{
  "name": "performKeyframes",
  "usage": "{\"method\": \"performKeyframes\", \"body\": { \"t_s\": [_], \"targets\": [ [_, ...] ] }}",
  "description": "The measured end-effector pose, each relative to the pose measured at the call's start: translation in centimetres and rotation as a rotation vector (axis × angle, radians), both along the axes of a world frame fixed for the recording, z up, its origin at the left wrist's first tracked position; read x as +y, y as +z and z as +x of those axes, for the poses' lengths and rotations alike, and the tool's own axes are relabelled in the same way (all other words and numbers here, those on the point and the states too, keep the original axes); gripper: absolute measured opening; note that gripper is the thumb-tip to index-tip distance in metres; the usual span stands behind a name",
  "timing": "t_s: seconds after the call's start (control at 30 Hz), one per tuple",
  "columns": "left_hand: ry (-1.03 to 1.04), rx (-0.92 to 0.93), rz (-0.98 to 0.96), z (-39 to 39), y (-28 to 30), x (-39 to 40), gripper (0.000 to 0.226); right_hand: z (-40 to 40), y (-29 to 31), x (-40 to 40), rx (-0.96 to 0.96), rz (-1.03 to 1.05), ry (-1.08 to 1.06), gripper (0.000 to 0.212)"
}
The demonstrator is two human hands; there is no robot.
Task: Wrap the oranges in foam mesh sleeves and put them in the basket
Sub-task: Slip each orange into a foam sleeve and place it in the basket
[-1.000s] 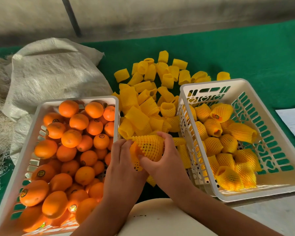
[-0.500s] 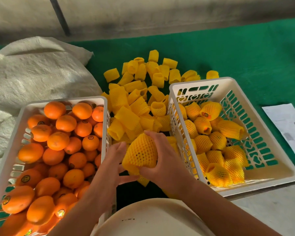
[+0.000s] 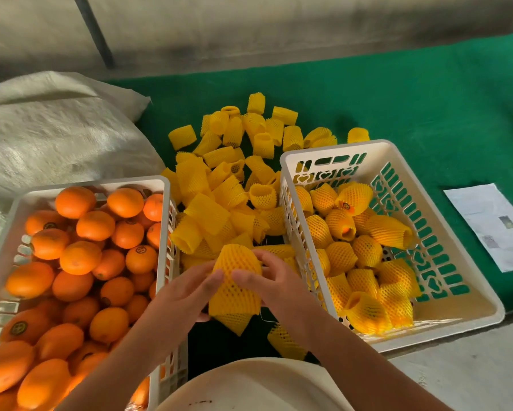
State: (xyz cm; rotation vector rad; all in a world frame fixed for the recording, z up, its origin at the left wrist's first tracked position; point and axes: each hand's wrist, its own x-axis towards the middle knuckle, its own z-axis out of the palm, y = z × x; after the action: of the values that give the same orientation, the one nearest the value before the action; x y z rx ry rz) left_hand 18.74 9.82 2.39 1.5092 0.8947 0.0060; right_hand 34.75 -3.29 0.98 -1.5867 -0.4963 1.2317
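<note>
Both my hands are on one sleeved orange [image 3: 234,280], held up between the two baskets, near the front edge of the green mat [image 3: 397,93]. Left hand [image 3: 181,295]: fingers curved round the near-left side, thumb up against the mesh. Right hand [image 3: 276,280]: thumb on the front, fingers curled over the far side. Yellow mesh covers the fruit fully; loose sleeve end hangs below the hands.

Left basket [image 3: 166,197], white plastic, sits at the mat's front-left, heaped with bare oranges [image 3: 80,256], several with round stickers. Right basket [image 3: 433,197], white, slotted walls, sits front-right and holds wrapped oranges [image 3: 365,250] bunched toward its left side.

Between and behind the baskets, toward mid-mat: a loose pile of empty foam sleeves [image 3: 228,173]. One more lies at the front edge under my right wrist.

Woven sack [image 3: 50,137] slumped at the left edge. Sheet of paper [image 3: 492,223] at the right edge, beside the right basket, not touching.
</note>
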Motion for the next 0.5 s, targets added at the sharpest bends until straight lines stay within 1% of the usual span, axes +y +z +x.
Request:
{"method": "performKeyframes", "body": {
  "t_s": [0.03, 0.1, 0.13, 0.17, 0.2, 0.3, 0.33, 0.4, 0.5],
  "targets": [
    [-0.062, 0.067, 0.185, -1.0, -0.5, 0.4, 0.052, 0.4, -0.1, -0.4, 0.009, 0.002, -0.01, 0.069],
    [-0.165, 0.245, 0.683, -3.2, -2.2, 1.3, 0.065, 1.8, -0.1, -1.2, 0.029, 0.031, -0.064, 0.062],
    [-0.201, 0.317, 0.877, -4.2, -3.3, 1.6, 0.066, 2.8, 0.1, -1.4, 0.027, 0.044, -0.112, 0.056],
    [-0.223, 0.373, 0.973, -5.0, -4.4, 1.7, 0.067, 4.1, 0.3, -1.6, 0.021, 0.048, -0.181, 0.051],
    [-0.234, 0.412, 0.98, -5.7, -5.4, 1.7, 0.07, 5.7, 0.3, -1.8, 0.009, 0.047, -0.271, 0.053],
    [-0.242, 0.482, 0.824, -6.9, -8.1, 0.9, 0.082, 11.0, -1.2, -1.7, -0.136, -0.039, -0.525, 0.085],
    [-0.233, 0.478, 0.811, -7.0, -8.8, 0.6, 0.081, 12.7, -2.1, -1.5, -0.191, -0.089, -0.578, 0.09],
    [-0.179, 0.424, 0.806, -6.8, -9.7, 0.1, 0.074, 15.8, -4.4, -0.8, -0.282, -0.183, -0.632, 0.087],
    [-0.108, 0.39, 0.804, -6.4, -10.2, 0.1, 0.061, 19.6, -7.5, 1.0, -0.378, -0.321, -0.591, 0.089]
  ]
}}
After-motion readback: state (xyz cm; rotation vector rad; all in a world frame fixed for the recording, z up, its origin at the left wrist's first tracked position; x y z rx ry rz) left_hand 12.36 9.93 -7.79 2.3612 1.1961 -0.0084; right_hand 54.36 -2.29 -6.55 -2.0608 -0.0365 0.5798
